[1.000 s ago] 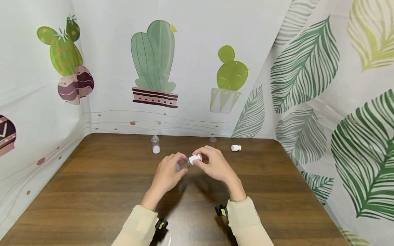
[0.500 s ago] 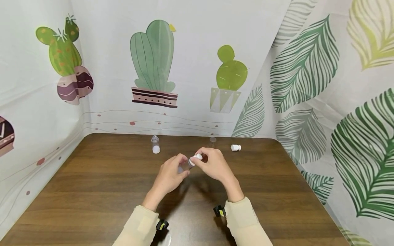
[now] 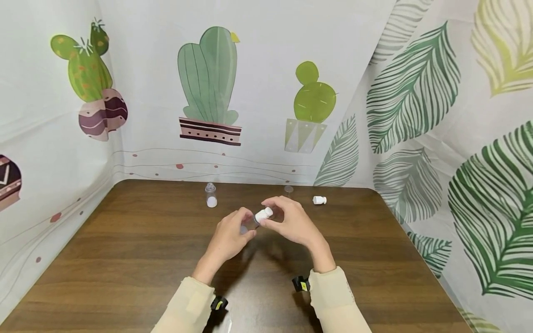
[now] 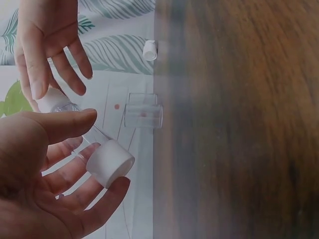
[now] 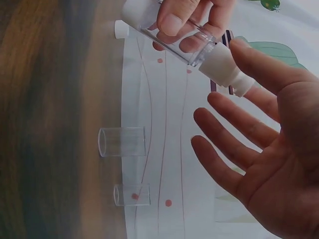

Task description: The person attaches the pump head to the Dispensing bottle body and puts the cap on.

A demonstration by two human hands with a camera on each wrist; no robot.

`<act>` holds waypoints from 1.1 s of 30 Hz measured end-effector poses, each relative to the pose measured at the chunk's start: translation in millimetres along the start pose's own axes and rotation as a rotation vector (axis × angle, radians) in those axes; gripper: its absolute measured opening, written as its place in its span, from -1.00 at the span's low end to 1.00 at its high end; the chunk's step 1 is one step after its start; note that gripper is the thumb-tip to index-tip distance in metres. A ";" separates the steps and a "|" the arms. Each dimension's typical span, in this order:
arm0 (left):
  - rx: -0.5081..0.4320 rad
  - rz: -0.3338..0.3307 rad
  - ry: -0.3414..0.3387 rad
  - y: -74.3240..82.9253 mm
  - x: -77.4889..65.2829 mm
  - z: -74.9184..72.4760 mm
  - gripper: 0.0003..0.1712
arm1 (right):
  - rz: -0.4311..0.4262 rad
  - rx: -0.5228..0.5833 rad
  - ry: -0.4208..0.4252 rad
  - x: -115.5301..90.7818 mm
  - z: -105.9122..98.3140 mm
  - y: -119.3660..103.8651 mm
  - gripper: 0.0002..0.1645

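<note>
My left hand [image 3: 228, 236] grips a clear bottle [image 5: 187, 44] that has a thick white base [image 4: 110, 162]. The bottle is tilted above the table, its neck up and to the right. On the neck sits a white stepped cap [image 3: 263, 214], like a pump head. My right hand [image 3: 291, 224] has its thumb on one side of this cap and its index finger on the other, pinching it lightly. Its other fingers [image 5: 222, 144] spread out loosely, away from the bottle. In the head view the left fingers hide part of the clear body.
A second clear bottle [image 3: 211, 198] with a white bottom stands at the back left of the brown wooden table [image 3: 145, 259]. Another white cap [image 3: 319, 200] lies at the back right. Two clear cylinders [image 5: 122, 142] stand near the back edge, before a patterned cloth [image 3: 266, 92].
The right fingers have turned about the white cap, closing over it and then loosening so that more of it shows. The left hand has kept the bottle nearly in place.
</note>
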State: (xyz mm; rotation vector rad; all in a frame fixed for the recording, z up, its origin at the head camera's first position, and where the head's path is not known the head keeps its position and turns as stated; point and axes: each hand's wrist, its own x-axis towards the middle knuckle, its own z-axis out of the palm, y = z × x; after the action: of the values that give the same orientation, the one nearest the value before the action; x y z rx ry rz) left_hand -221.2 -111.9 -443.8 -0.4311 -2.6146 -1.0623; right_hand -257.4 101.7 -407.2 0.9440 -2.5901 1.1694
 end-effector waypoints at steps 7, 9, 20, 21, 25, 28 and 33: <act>0.008 0.009 0.000 0.2 1.4 0.2 -0.59 | -0.050 0.012 0.003 -0.8 -4.5 -1.1 -0.47; 0.005 0.006 -0.006 0.5 1.7 -0.2 -0.59 | -0.056 0.017 -0.002 -0.9 -5.0 -1.5 -0.48; -0.011 -0.008 -0.013 3.2 1.2 -2.2 -0.58 | -0.069 0.025 -0.047 0.5 -3.6 -1.6 -0.60; -0.009 -0.005 -0.015 3.0 0.7 -2.1 -0.58 | -0.067 0.027 -0.051 0.5 -3.3 -1.5 -0.62; -0.003 -0.002 -0.017 1.8 -1.4 -1.8 -0.58 | -0.069 0.031 -0.066 0.1 -1.8 -1.5 -0.67; 0.004 0.003 -0.012 0.6 -1.6 -1.1 -0.58 | -0.062 0.029 -0.069 0.1 -1.1 -1.9 -0.69; -0.003 -0.005 -0.018 0.5 -0.7 -0.3 -0.58 | -0.052 0.010 -0.063 -0.1 -0.1 -0.1 -0.73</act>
State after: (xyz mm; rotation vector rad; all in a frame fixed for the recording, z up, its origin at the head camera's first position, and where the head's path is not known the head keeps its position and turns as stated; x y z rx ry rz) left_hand -220.3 -112.0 -443.5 -0.4366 -2.6319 -1.0691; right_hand -257.3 101.7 -407.0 1.0602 -2.5941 1.1582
